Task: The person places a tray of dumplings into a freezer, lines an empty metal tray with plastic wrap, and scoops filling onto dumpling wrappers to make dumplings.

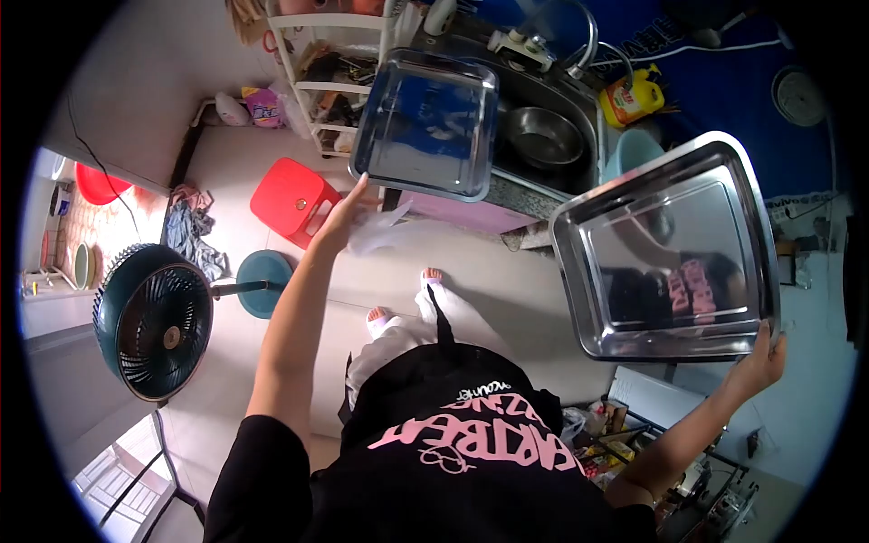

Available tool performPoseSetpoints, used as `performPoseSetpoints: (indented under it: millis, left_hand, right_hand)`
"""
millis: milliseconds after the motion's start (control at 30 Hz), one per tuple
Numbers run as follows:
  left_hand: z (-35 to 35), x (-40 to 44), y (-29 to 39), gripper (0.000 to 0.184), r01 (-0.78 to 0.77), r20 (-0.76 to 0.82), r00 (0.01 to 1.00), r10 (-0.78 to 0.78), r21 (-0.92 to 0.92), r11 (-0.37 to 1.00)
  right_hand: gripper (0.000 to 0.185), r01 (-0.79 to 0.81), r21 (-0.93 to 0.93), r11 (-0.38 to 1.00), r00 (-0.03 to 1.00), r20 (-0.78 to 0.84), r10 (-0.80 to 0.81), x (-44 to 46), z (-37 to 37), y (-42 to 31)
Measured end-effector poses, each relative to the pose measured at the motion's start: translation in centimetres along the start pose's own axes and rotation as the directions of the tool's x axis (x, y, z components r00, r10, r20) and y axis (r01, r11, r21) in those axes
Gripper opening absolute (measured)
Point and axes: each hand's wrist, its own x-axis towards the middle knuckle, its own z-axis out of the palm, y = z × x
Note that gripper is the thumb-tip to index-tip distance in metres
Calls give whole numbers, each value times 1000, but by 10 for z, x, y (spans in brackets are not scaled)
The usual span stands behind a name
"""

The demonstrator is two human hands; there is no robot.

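Two shiny trays, one to each of your hands: your left fingers (pixel 363 183) are closed on the near-left corner of the left tray (pixel 421 136), which extends forward and rightward from them; your right fingers (pixel 776 350) grip the near-right corner of the right tray (pixel 634 271), which spreads forward and leftward. Translucent plastic (pixel 385 231) hangs just beside the left fingers; whether they pinch it too cannot be told. Beyond these fingers, past the left tray, lies the metal basin (pixel 543 140) in the sink (pixel 595 136). For a sound hold, keep each wrist firm, since a corner grip probably lets the far edge dip; keep the two rims apart, and guide the left tray clear of the shelf rack (pixel 312 90).
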Motion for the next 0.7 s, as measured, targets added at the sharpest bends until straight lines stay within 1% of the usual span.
performPoseSetpoints:
  millis: [33, 67, 100, 133, 167, 233, 267, 300, 333, 367, 433, 500, 533, 567, 600, 667, 700]
  left_hand:
    - [-10, 1, -15, 81, -36, -1, 999, 36, 30, 999]
    - [-19, -2, -29, 81, -38, 8, 999, 37, 27, 999]
    - [-27, -5, -43, 78, 2, -34, 999, -1, 13, 1000]
    - [-29, -13, -51, 76, 40, -74, 996, -40, -1, 999]
    - [-32, -21, -58, 76, 40, -64, 997, -40, -3, 999]
    - [-32, -47, -56, 69, 127, -82, 987, -135, -91, 988]
    - [-31, -56, -56, 69, 126, -69, 989, -133, -92, 988]
    - [-30, -64, -56, 65, 78, -138, 986, -96, -130, 988]
    - [-29, -73, -56, 61, 27, -209, 976, -63, -169, 985]
    - [-29, -84, -55, 53, -34, -227, 974, -8, -183, 983]
    - [-37, -91, -62, 46, -78, -218, 975, 30, -216, 973]
    - [-39, -100, -70, 42, -129, -248, 967, 61, -267, 955]
    - [-27, -109, -63, 40, -172, -299, 950, 85, -277, 945]
    - [-28, -111, -66, 40, -174, -295, 952, 86, -285, 943]
    - [-32, -113, -71, 40, -151, -303, 951, 57, -299, 942]
    - [-33, -118, -74, 38, -130, -324, 946, 17, -329, 935]
    - [-35, -121, -75, 38, -133, -328, 945, 16, -338, 932]
  right_hand:
    - [10, 26, -13, 1000, 1000, -13, -26, 1, 3, -2]
    - [11, 40, -112, 993, 998, -38, -44, -4, 12, -21]
    - [11, 45, -118, 992, 998, -41, -50, 2, 20, -28]
    - [12, 86, -187, 978, 994, -44, -96, 10, 28, -33]
    - [14, 125, -257, 958, 989, -44, -141, 19, 36, -37]
    - [17, 383, -319, 867, 924, 142, -356, 51, 51, -42]
    - [20, 419, -356, 835, 907, 114, -407, 61, 66, -54]
    - [22, 453, -393, 800, 885, 88, -458, 70, 82, -68]
    - [24, 537, -402, 742, 832, 109, -543, 85, 93, -79]
    - [25, 616, -407, 675, 770, 132, -624, 100, 103, -91]
    - [28, 740, -386, 550, 637, 139, -759, 121, 125, -119]
    - [30, 779, -422, 464, 595, 264, -759, 147, 141, -147]
    - [33, 783, -442, 438, 591, 307, -746, 159, 150, -159]
    - [35, 787, -459, 413, 587, 350, -730, 169, 157, -170]
    - [35, 791, -458, 405, 580, 352, -735, 178, 162, -180]
    - [38, 766, -361, 532, 643, 395, -656, 191, 174, -194]
    - [38, 772, -355, 527, 635, 397, -663, 201, 182, -194]
